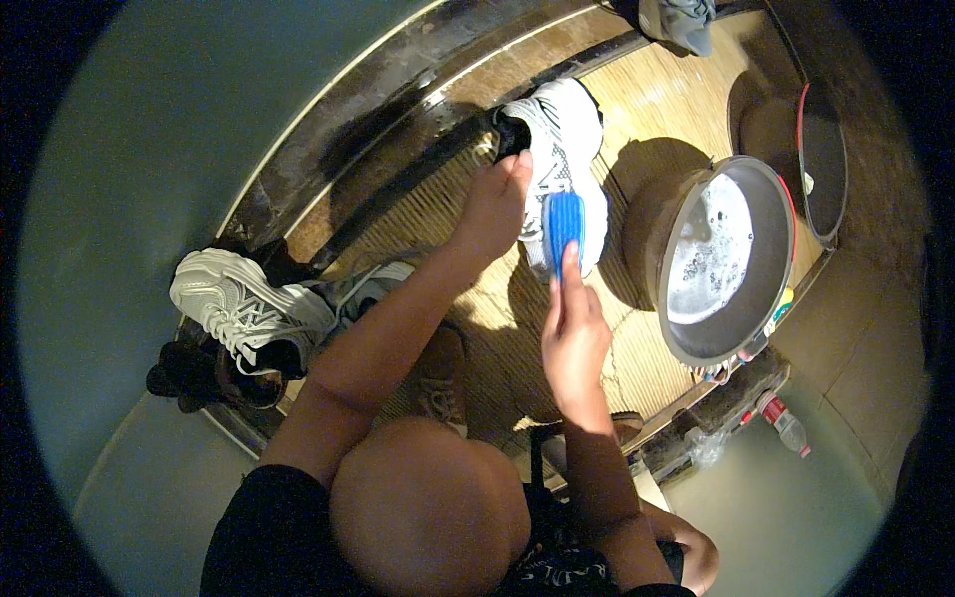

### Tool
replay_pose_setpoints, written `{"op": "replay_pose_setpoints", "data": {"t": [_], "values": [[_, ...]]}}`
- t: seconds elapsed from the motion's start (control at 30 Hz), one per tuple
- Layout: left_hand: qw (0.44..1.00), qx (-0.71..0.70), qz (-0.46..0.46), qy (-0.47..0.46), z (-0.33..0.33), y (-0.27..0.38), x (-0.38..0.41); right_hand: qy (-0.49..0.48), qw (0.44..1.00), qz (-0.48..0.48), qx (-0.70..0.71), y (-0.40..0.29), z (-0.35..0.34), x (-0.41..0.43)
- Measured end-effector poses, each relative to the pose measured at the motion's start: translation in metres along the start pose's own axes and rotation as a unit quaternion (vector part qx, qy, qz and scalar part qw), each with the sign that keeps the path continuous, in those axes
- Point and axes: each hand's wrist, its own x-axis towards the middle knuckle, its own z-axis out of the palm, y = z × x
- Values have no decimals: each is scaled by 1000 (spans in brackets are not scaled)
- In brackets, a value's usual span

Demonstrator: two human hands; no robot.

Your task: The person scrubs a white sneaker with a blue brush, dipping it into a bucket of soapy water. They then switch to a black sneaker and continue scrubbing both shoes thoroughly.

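Note:
My left hand (496,201) grips a white and grey running shoe (586,142) by its collar, holding it on its side. In my right hand (574,336) is a blue brush (565,224), laid against the side of this shoe near the toe end; its bristles are hidden. To the right stands a grey basin (668,298) with foamy water (712,254) in it. A second white and grey running shoe (246,298) lies at the left, on top of other footwear.
Another basin (824,172) is at the far right. A grey shoe (679,26) sits at the top edge. Dark shoes (190,377) lie at the lower left, a brown shoe (440,373) near my knee. A plastic bottle (783,425) lies past the ledge at the right.

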Motion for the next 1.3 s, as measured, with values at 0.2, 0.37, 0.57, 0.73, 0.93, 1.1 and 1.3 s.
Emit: {"op": "replay_pose_setpoints", "data": {"t": [0.2, 0.37, 0.57, 0.73, 0.93, 1.1, 1.3], "values": [[994, 87, 49, -36, -1, 13, -3, 35, 999, -19, 0, -24, -1, 118], [988, 112, 66, -88, -13, -3, -6, 13, 999, -48, 8, -20, -3, 105], [967, 135, -28, -216, -30, 10, -3, -55, 997, 31, 42, 8, -19, 4], [832, 407, 369, -79, -34, 28, -3, 14, 975, 83, 203, 21, -7, -14], [862, 424, 263, -94, -23, 54, -23, 28, 962, 65, 263, 27, 3, -11], [968, 249, 9, 32, -36, 50, -41, 76, 976, 35, 202, 20, -11, 19], [985, -78, -138, -62, -11, 37, -52, 65, 988, -4, 140, 14, -3, 18]]}}
